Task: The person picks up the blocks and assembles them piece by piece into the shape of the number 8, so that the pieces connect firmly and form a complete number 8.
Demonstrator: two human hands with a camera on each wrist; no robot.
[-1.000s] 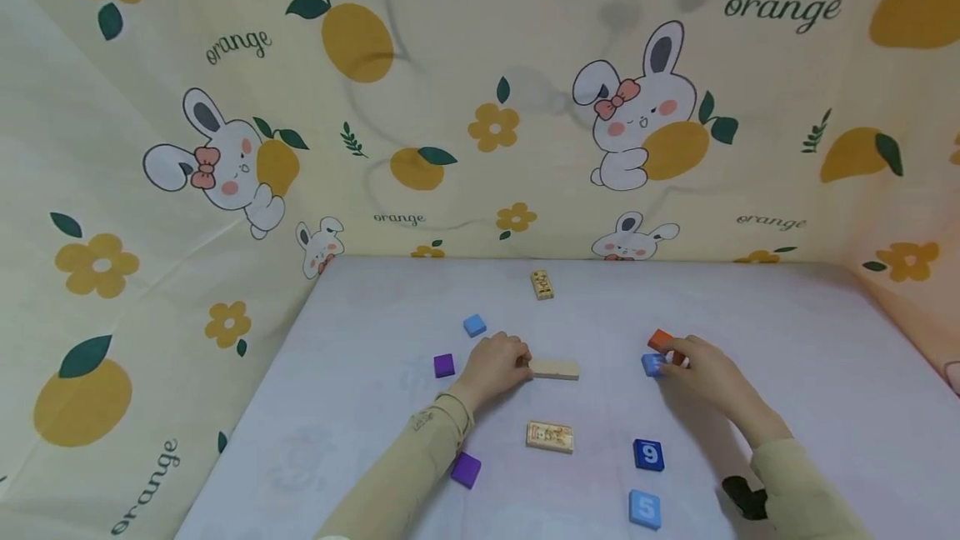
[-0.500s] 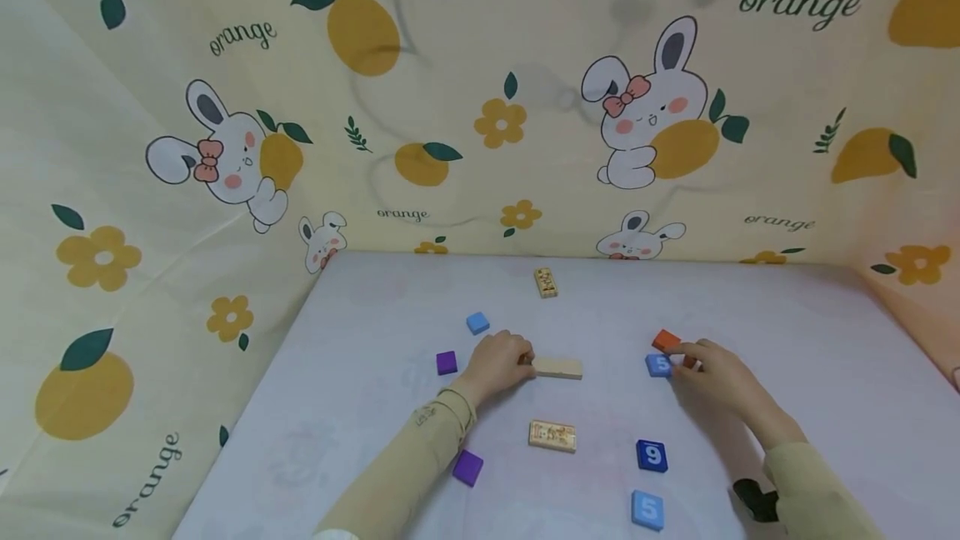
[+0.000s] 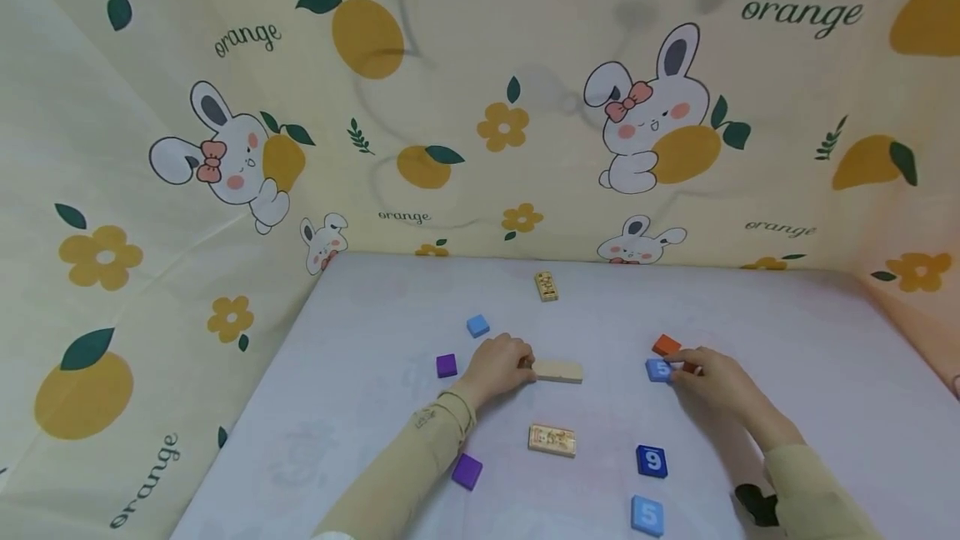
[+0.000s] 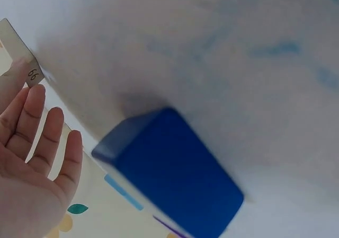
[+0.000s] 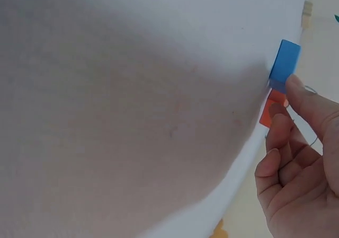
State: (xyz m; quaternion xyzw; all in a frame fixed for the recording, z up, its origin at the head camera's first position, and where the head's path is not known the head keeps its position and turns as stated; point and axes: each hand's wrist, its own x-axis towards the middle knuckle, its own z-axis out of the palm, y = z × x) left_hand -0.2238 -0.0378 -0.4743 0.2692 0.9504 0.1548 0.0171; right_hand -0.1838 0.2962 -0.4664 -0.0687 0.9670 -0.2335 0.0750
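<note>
I find the left hand (image 3: 497,367) pinching one end of the pale wooden block (image 3: 558,371) on the worktop (image 3: 315,407) — an end-only hold could let it pivot. The right hand (image 3: 718,380) pinches a light-blue 5 tile (image 3: 656,370) beside the orange tile (image 3: 665,345) — one stray nudge could skew both.

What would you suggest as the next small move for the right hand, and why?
Perhaps the right hand should gently lift the blue 5 block: it touches that block, and the orange block close behind could get bumped by a forward slide.
</note>
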